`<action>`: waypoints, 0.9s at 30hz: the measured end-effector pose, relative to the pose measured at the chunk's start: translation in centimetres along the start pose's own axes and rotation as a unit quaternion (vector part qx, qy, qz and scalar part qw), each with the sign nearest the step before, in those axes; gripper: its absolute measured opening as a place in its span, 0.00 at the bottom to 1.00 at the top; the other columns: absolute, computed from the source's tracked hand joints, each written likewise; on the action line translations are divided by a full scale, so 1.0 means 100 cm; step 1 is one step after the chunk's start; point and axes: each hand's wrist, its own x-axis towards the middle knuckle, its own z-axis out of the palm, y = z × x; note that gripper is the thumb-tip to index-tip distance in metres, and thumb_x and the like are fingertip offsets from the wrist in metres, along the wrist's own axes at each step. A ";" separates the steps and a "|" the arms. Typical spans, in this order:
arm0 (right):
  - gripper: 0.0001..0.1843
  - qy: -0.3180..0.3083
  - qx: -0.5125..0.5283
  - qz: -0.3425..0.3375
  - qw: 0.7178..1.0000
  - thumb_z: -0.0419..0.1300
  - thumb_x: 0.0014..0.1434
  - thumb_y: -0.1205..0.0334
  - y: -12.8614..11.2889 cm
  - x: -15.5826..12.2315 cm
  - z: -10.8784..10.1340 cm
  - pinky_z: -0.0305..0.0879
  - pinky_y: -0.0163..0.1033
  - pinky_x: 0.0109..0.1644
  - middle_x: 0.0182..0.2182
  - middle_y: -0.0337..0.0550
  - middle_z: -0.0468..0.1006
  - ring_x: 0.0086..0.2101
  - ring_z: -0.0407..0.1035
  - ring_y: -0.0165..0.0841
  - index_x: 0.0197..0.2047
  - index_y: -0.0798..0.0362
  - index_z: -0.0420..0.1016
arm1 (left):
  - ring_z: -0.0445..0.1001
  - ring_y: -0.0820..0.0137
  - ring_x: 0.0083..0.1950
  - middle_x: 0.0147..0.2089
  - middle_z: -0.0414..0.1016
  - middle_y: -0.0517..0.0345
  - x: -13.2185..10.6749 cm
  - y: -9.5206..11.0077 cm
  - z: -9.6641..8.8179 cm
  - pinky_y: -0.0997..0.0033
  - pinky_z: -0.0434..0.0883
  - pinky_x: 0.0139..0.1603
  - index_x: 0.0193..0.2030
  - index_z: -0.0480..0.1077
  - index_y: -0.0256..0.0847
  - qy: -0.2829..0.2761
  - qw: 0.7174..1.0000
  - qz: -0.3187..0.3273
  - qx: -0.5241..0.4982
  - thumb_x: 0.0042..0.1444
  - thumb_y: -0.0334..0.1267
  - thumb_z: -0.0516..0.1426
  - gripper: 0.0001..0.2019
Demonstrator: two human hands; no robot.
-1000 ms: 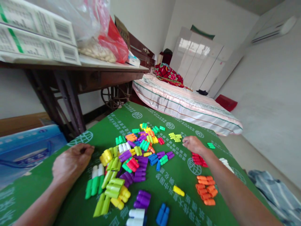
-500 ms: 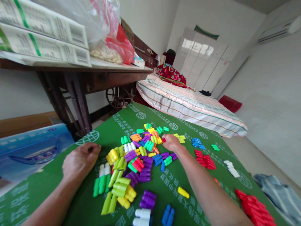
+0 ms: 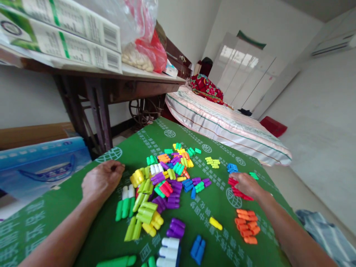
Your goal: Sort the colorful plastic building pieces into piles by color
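On board (image 3: 194,218); right hand (image 3: 247,183) at red pieces (image 3: 240,194); left hand (image 3: 102,180) near left edge; each grip unclear; room around yellow piece (image 3: 216,223)

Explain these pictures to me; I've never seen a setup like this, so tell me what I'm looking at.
There is no machine here: these are a person's own bare hands, seen by one camera worn on the head, looking forward and down. The surface is a green tabletop with pale printing. On it lies a mixed heap of small colored pieces; toward the right are single-color groups, such as orange pieces and red pieces. The left hand is curled left of the heap, with no piece visible in it. The right hand is at the red group; whether it grips a piece, I can't tell.
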 end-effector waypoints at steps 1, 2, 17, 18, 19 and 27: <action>0.23 -0.005 -0.005 0.001 1.000 0.54 0.47 0.77 0.008 -0.004 0.003 0.60 0.34 0.37 0.36 0.44 0.80 0.40 0.73 0.37 0.43 0.49 0.76 | 0.73 0.60 0.41 0.44 0.77 0.51 0.000 0.000 0.000 0.71 0.65 0.32 0.45 0.72 0.45 0.000 1.000 0.000 0.000 0.54 0.51 0.45 0.21; 0.23 -0.009 -0.010 0.001 1.000 0.54 0.47 0.77 0.014 -0.007 0.006 0.60 0.34 0.38 0.38 0.45 0.79 0.41 0.72 0.38 0.44 0.49 0.76 | 0.73 0.60 0.42 0.44 0.77 0.51 0.000 0.000 0.001 0.71 0.65 0.32 0.45 0.72 0.45 0.001 1.000 0.000 0.001 0.54 0.51 0.46 0.21; 0.18 0.063 0.029 -0.056 0.996 0.54 0.56 0.67 -0.016 -0.017 0.023 0.60 0.37 0.52 0.49 0.44 0.74 0.49 0.68 0.37 0.48 0.47 0.74 | 0.74 0.59 0.41 0.42 0.77 0.49 -0.006 0.000 -0.001 0.70 0.63 0.31 0.43 0.73 0.42 0.007 1.000 0.018 -0.019 0.55 0.49 0.46 0.19; 0.17 0.064 0.045 -0.074 0.994 0.54 0.56 0.66 -0.028 -0.018 0.022 0.60 0.37 0.51 0.49 0.44 0.75 0.49 0.68 0.37 0.49 0.47 0.74 | 0.74 0.59 0.41 0.42 0.77 0.49 -0.006 -0.001 0.000 0.69 0.63 0.31 0.42 0.72 0.42 0.007 1.000 0.020 -0.020 0.55 0.49 0.46 0.19; 0.17 0.062 0.060 -0.096 0.992 0.54 0.57 0.65 -0.042 -0.018 0.020 0.61 0.37 0.51 0.48 0.44 0.75 0.48 0.68 0.37 0.49 0.47 0.74 | 0.74 0.59 0.41 0.41 0.77 0.49 -0.006 -0.001 0.000 0.69 0.63 0.31 0.42 0.73 0.42 0.007 1.000 0.021 -0.022 0.55 0.48 0.46 0.19; 0.13 0.081 0.153 -0.192 0.966 0.55 0.58 0.63 -0.138 -0.016 0.012 0.61 0.34 0.47 0.42 0.41 0.75 0.43 0.69 0.34 0.46 0.47 0.74 | 0.74 0.60 0.39 0.38 0.78 0.53 -0.006 -0.004 0.007 0.70 0.63 0.30 0.39 0.74 0.44 0.036 0.998 0.019 -0.042 0.53 0.48 0.46 0.18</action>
